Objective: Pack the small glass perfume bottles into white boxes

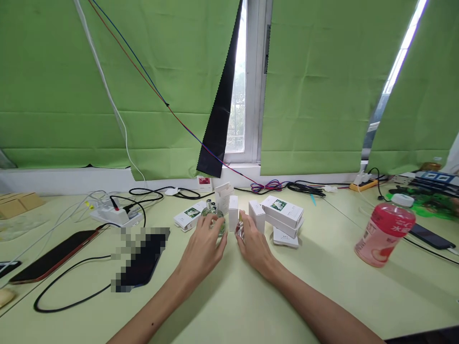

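Observation:
My left hand rests on the pale green table with its fingers curled round a small clear glass bottle with a metal sprayer top. My right hand lies just right of it, fingers closed on a small glass object that I cannot make out well. Directly behind the hands stand small upright white boxes. A flat white box with a flower picture lies to the left, and a stack of similar white boxes lies to the right.
A pink drink bottle stands at the right. Two dark phones and a blurred patch lie at the left, with a white power strip and black cables. More cables run along the window sill beneath the green curtains.

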Demonstrator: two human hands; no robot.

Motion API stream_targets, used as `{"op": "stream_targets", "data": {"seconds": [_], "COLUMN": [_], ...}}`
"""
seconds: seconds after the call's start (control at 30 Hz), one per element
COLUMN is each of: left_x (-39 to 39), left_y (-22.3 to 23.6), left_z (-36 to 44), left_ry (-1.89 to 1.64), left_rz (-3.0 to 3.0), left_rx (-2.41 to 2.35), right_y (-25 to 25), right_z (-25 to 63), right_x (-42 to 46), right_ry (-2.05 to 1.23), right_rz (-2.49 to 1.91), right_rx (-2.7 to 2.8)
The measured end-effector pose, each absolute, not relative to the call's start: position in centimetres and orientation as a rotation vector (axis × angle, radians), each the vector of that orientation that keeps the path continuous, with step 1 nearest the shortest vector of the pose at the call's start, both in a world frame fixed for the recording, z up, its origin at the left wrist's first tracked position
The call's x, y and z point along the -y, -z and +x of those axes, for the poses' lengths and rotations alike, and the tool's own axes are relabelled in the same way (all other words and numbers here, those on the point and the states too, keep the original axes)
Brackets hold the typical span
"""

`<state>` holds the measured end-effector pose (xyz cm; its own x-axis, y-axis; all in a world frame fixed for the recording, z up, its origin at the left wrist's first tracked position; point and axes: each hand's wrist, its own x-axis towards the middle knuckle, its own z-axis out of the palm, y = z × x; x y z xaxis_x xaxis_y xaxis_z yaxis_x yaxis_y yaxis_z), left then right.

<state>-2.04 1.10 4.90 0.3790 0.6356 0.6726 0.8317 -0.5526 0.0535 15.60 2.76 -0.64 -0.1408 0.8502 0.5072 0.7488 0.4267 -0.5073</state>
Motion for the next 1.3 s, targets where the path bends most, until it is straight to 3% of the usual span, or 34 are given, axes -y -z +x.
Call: {"op": "stream_targets", "data": {"seconds": [0.3, 0.8, 1.0, 1.3], "left_x": [-11.2, -16.8, -16.3, -14.5], "left_y": [-10.7, -8.8, -9.0, -9.5], "left_z": [-0.6, -1.1, -1.1, -0.4], "left_ry": [0.695, 0.515, 0.708, 1.338], "left_rz": [-2.211, -2.428, -2.429, -2.197], "left_rx": [1.672, 1.821, 1.762, 1.574], "right_y": [0.5, 0.7, 0.9, 0.6], "right_z": [15.6, 15.8, 15.8, 15.8], "right_x": [-2.9, -3.0, -3.2, -3.0], "right_ry": [-0.201, -0.245, -0.246, -0.255], "right_rz": [-1.336, -1.312, -1.309, -1.321], "right_rx": [1.916, 1.905, 1.907, 1.918]}}
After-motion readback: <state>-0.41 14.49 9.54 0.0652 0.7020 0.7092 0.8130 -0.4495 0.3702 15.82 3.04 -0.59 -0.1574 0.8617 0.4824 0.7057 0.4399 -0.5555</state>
